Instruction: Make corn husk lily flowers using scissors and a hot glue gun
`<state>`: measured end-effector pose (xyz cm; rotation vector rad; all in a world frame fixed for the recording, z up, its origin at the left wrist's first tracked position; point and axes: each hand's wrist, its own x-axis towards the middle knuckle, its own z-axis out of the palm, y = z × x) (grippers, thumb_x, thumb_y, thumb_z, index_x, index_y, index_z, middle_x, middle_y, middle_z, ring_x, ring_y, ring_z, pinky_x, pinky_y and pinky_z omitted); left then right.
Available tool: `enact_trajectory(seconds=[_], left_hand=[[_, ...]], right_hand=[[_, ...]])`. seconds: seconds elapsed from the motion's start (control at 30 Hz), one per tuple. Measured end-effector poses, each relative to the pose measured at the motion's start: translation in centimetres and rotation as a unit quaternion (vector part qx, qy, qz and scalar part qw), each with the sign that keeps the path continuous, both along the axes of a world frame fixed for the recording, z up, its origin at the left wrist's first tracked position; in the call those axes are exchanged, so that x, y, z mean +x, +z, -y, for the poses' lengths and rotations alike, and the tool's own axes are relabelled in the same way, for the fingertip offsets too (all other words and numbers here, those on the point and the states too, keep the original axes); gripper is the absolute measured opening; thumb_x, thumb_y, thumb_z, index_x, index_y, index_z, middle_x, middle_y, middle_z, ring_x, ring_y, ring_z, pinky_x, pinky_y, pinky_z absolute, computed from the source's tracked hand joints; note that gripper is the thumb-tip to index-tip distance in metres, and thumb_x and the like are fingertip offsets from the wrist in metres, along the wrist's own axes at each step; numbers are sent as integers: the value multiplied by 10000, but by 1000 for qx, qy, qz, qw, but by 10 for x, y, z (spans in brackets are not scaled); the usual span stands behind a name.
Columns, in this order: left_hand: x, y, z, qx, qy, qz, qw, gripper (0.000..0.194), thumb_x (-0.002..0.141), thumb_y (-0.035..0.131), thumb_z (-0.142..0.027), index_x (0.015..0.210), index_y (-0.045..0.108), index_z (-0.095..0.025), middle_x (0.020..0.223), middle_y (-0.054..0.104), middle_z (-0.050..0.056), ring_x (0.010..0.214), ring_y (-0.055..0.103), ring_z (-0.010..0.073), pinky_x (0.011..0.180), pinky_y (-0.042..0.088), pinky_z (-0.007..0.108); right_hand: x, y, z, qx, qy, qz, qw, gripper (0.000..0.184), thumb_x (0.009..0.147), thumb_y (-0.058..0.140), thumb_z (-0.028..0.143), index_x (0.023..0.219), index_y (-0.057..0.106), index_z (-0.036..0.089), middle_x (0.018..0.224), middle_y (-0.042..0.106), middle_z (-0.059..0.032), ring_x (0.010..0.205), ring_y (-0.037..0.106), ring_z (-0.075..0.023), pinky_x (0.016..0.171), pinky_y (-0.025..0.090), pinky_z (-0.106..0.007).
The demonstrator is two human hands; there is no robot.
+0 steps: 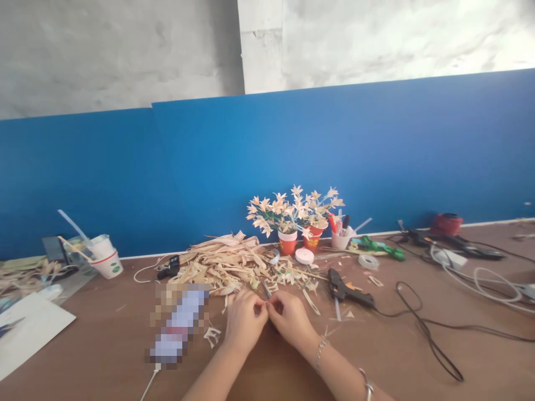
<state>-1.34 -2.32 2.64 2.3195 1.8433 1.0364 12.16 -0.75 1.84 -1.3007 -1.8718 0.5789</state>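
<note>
Head view: on the brown wooden tabletop [112,328], the fingers of the left hand [243,323] and the right hand [292,321] are pinched shut, and their tips are brought close together. Something very small may be held there, but it is too tiny to be made out. Just past the hands, a messy heap of thin, pale, dry strips [225,262] is spread out. Behind it, pale, star-shaped flowers [276,207] are held up in two red cups, one with white rings [287,243] and one with yellow marks [311,239]. To the right, a black glue gun [350,292] is laid down, not touched by the hands.

It seems that a tiny bit is being shaped or joined by the fingertips. For the next move, a soft, steady pinch is likely needed, so that thin stuff is not torn or dropped.
</note>
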Motion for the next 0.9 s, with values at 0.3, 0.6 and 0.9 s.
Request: enact_trajectory(seconds=[0.3,0.6,0.9], left_hand=[[-18,6,-7,-11,67,-31,997,135,701,535,-123,630,616,-206,709,654,35,799,555,240,743,334,372],[-28,1,-4,-107,-64,-43,991,116,676,596,-105,693,625,-216,809,633,34,876,538,235,789,366,368],[-31,-3,-9,-114,-75,-2,991,138,729,507,-100,669,584,-197,803,583,43,865,526,220,776,393,348]], right_hand=[[1,-1,0,11,-56,99,993,136,766,468,168,710,591,184,702,636,-40,667,571,-165,612,368,-233],[0,-5,-2,52,-14,207,977,214,800,468,138,716,650,214,829,588,-57,827,545,-170,680,403,-222],[3,-3,3,109,79,113,984,319,650,439,17,875,572,199,910,541,-49,860,505,-174,754,407,-253]])
